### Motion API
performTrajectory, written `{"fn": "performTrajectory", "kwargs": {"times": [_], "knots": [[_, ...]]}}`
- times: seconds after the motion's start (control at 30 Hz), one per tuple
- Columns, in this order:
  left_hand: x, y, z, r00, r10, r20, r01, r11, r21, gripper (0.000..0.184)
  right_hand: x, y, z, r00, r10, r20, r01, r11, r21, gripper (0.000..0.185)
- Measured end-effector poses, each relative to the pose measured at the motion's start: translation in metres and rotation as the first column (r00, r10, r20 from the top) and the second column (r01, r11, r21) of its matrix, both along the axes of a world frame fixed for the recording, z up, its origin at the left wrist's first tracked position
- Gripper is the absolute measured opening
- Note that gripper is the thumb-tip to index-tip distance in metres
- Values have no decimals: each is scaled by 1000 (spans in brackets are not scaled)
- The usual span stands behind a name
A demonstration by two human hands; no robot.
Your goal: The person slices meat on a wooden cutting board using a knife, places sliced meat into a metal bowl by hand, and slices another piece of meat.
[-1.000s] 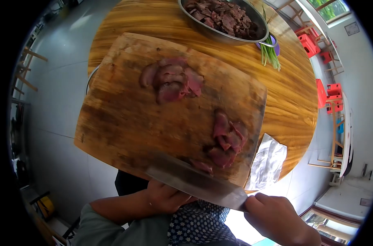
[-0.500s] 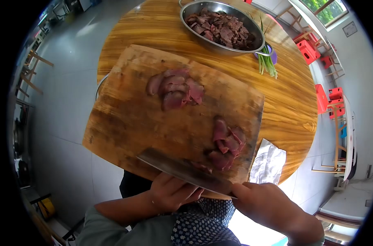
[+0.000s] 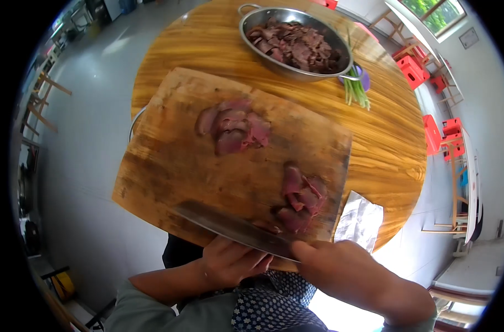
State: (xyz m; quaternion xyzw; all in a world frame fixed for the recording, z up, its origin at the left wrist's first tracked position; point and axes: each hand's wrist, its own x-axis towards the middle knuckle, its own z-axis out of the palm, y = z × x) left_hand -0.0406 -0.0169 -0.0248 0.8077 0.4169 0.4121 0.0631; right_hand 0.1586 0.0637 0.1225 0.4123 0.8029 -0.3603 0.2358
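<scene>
My right hand (image 3: 340,271) is closed round the handle of a wide-bladed kitchen knife (image 3: 230,228). The blade slants across the near edge of a wooden cutting board (image 3: 174,166). Right behind the blade, my left hand (image 3: 232,260) has its fingers curled; whatever they press on is hidden by the knife and fingers. Just beyond the blade lies a small pile of dark red meat slices (image 3: 304,193), with a few scraps at the blade's far side. Farther up the board is a second cluster of meat slices (image 3: 232,124).
A metal basin (image 3: 332,41) heaped with sliced meat stands at the back of the round wooden table (image 3: 385,155). Beside it lie green onions (image 3: 356,95) over something purple. A silvery-white sheet (image 3: 360,221) rests right of the board. Red stools (image 3: 412,72) stand beyond.
The knife and my right hand have shifted a little left along the board's near edge. My left hand stays nearly in place. The view has tilted slightly.
</scene>
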Motion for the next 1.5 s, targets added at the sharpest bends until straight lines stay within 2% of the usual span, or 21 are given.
{"fn": "performTrajectory", "kwargs": {"times": [0.07,0.1,0.2,0.27,0.3,0.37,0.5,0.6,0.67,0.7,0.73,0.77,0.8,0.87,0.9,0.97,1.1,1.17,1.27,1.5], "knots": [[2,0,2,999,33,-1,-33,997,-75,31,-3,-3,-20,971,83,-222,-59,992,111,18],[3,-2,2,999,33,-11,-33,998,-62,31,-1,-4,-19,969,85,-232,-57,991,124,18],[6,-2,-3,997,72,13,-72,997,-1,33,7,-6,-13,979,70,-190,-47,991,124,15],[7,-3,-5,997,63,44,-63,998,13,33,22,-16,-11,998,20,-64,-11,990,139,14],[7,-3,-5,996,71,53,-72,997,16,33,31,-22,-10,998,29,-55,-21,990,142,14],[7,-3,-4,995,71,77,-74,997,37,34,44,-33,-8,999,-38,-19,41,987,158,14],[9,-1,-2,995,59,76,-64,996,60,33,21,-32,-18,996,-41,-76,58,972,229,15],[6,-1,-3,994,61,92,-70,992,100,32,-8,-16,-30,988,58,-143,-17,963,270,12],[5,-2,1,995,33,92,-38,998,58,32,-13,-9,-39,962,83,-260,25,922,386,18],[7,-3,1,994,33,100,-41,997,70,32,-2,-4,-51,964,87,-252,21,917,398,18],[7,-2,2,992,17,127,-30,995,97,33,15,6,-64,880,35,-474,168,910,379,22],[6,0,2,989,8,150,-26,992,122,34,26,14,-68,740,-5,-673,298,899,322,25],[5,0,1,988,21,155,-41,991,128,34,29,12,-56,743,10,-670,284,901,329,25],[6,-1,-2,985,18,174,-42,990,137,35,35,-2,-24,735,-388,-556,496,867,50,30],[7,-1,-2,985,21,172,-43,991,129,35,39,-10,-14,734,-392,-555,494,868,41,30],[6,1,-1,984,-4,180,-25,987,158,35,45,-27,1,814,-333,-476,471,858,206,22],[8,0,-6,989,7,145,-29,988,154,34,54,-55,14,898,-251,-362,361,890,279,20],[9,-1,-10,993,17,113,-37,983,179,32,57,-62,12,935,-117,-335,248,891,380,21],[9,-2,-8,996,44,74,-55,987,148,32,58,-67,11,955,-69,-287,187,894,406,20],[6,-2,0,999,51,7,-51,992,119,31,54,-62,11,972,-25,-232,100,943,318,18]]}}
